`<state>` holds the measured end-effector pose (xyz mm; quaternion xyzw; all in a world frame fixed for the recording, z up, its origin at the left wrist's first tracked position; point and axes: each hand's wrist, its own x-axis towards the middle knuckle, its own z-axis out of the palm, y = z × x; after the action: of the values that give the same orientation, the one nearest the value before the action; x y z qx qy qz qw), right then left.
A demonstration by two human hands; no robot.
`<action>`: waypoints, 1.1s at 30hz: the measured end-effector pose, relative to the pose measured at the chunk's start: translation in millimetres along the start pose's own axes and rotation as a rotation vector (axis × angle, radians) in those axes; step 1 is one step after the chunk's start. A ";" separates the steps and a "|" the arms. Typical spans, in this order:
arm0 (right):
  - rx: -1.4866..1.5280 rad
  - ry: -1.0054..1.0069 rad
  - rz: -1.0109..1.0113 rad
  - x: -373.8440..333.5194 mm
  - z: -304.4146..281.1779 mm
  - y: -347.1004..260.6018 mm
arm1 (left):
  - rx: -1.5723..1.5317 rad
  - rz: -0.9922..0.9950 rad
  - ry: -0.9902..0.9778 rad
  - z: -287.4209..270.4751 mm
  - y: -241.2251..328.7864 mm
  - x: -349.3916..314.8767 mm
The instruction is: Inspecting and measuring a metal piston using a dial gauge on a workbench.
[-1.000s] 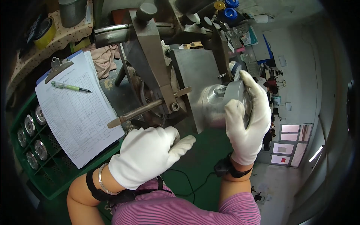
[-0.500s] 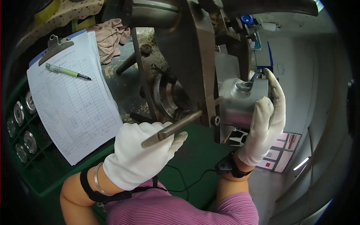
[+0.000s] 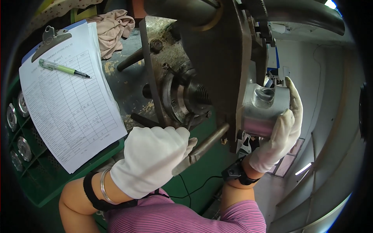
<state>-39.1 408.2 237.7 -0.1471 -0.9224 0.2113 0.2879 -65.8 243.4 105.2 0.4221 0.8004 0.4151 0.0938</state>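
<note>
My right hand (image 3: 278, 134), in a white glove, wraps the outer end of a silvery metal cylinder (image 3: 268, 106) with a notch in its top. The cylinder sits against the right side of a dark upright machine plate (image 3: 233, 81). My left hand (image 3: 151, 159), also gloved, is closed in a fist just below the machine's round hub (image 3: 175, 97). A short dark rod runs from the hub toward that fist, which hides its grip. Beside the left fingers, a steel bar handle (image 3: 210, 143) slants down from the plate. A screw thread (image 3: 203, 94) shows between hub and plate.
To the left lies a clipboard with printed sheets (image 3: 77, 112) and a green pen (image 3: 64, 68). Under it stands a green compartment tray (image 3: 42, 186) with several round metal parts. A beige cloth (image 3: 112, 31) lies behind. A dark cable (image 3: 202, 182) hangs below the hands.
The upright plate and cylinder have shifted right, away from the hub, and the thread now shows. My right hand has stayed on the cylinder. My left fist has moved slightly right.
</note>
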 end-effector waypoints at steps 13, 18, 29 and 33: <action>0.099 0.027 0.023 -1.2 7.0 -5.3 | 0.079 -0.022 -0.054 5.8 -1.1 -0.3; 0.090 0.045 0.007 -1.3 7.4 -5.0 | 0.020 -0.024 -0.035 7.8 -2.3 -0.5; 0.129 0.040 -0.032 1.3 6.9 1.6 | 0.163 0.022 0.030 8.9 1.9 0.0; 0.118 0.040 0.024 -0.3 8.5 -2.6 | 0.167 0.022 0.012 17.1 6.3 -0.2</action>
<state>-44.3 403.2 232.4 -0.1450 -0.9007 0.2655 0.3119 -53.3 255.2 98.9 0.4349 0.8280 0.3505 0.0489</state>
